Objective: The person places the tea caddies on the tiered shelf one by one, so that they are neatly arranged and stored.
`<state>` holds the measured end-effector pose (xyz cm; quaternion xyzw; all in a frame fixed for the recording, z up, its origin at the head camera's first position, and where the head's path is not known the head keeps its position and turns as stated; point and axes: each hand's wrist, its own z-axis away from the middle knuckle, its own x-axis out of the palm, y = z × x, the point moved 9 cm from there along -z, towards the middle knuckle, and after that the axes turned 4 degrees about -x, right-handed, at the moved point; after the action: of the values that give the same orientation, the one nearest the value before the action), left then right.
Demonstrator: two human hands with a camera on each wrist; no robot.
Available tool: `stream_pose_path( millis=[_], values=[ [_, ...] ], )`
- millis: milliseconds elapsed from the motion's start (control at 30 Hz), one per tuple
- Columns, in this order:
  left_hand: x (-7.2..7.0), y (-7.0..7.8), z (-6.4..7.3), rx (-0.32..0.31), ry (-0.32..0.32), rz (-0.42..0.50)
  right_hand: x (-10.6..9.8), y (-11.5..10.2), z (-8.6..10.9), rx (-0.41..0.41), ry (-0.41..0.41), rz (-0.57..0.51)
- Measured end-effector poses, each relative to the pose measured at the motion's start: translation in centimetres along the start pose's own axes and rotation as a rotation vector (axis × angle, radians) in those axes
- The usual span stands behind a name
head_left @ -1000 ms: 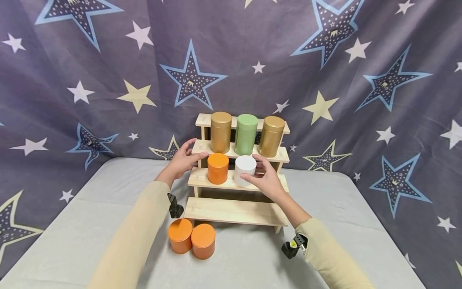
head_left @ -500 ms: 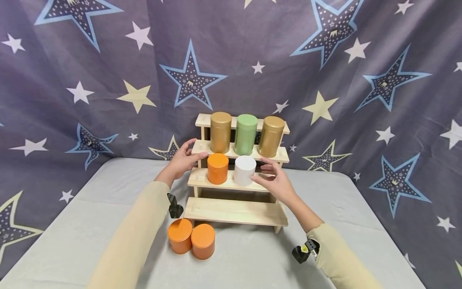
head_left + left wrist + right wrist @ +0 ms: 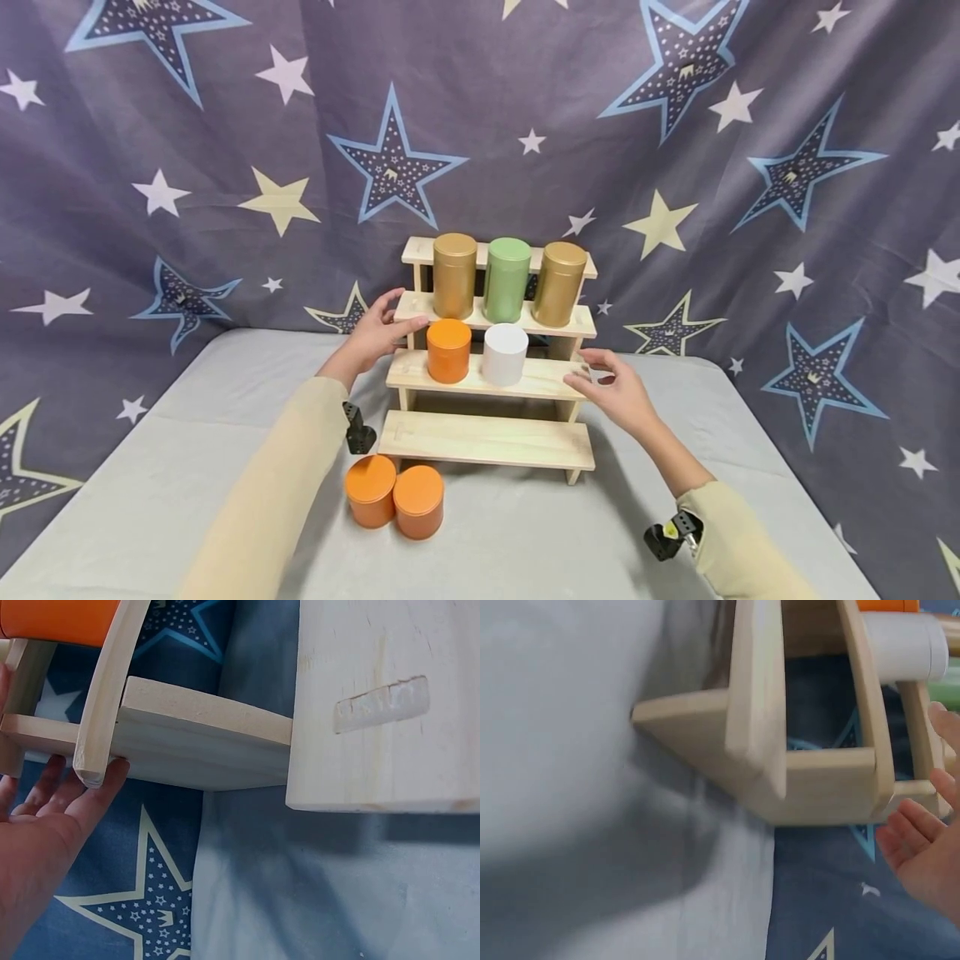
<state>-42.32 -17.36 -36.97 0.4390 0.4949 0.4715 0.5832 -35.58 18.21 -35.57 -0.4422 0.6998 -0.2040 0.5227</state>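
Note:
A stepped wooden display stand (image 3: 487, 437) holds tins on its tiers. My left hand (image 3: 372, 335) grips its left side by the second tier from the top, thumb over the edge; the left wrist view shows those fingers (image 3: 97, 796) around the wood. My right hand (image 3: 618, 392) has relaxed, spread fingers and holds nothing, beside the right end of the tier below. On that tier stand a short orange tin (image 3: 448, 354) and a short white tin (image 3: 505, 357). Above them is a tall green tin (image 3: 506, 283) between a tall gold tin (image 3: 454, 279) and another gold tin (image 3: 558, 287).
Two short orange tins, a left one (image 3: 371, 493) and a right one (image 3: 418, 504), stand side by side on the grey cloth-covered table (image 3: 540, 542), in front of the stand's left end. A star-patterned curtain (image 3: 465, 108) hangs close behind the stand.
My right hand has let go of the white tin and drawn away to the right, its fingers now by the tier's end. My left hand stays in place on the stand.

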Motion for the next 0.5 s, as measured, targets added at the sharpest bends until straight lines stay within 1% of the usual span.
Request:
stream_pose_path(
  millis=[133,300,400,500],
  values=[
    [0.0,0.2,-0.1,0.013,-0.007,-0.016,0.1,0.9,0.2,0.008,-0.045,0.056],
    [-0.1,0.1,0.2,0.007,-0.003,-0.061,1.3,2.0,0.5,0.051,-0.132,0.130],
    [-0.5,0.0,0.5,0.001,0.003,-0.100,1.8,2.3,0.6,0.074,-0.146,0.142],
    [-1.0,0.0,1.0,0.009,-0.008,-0.131,1.9,2.4,0.5,0.080,-0.144,0.151]
  ],
)
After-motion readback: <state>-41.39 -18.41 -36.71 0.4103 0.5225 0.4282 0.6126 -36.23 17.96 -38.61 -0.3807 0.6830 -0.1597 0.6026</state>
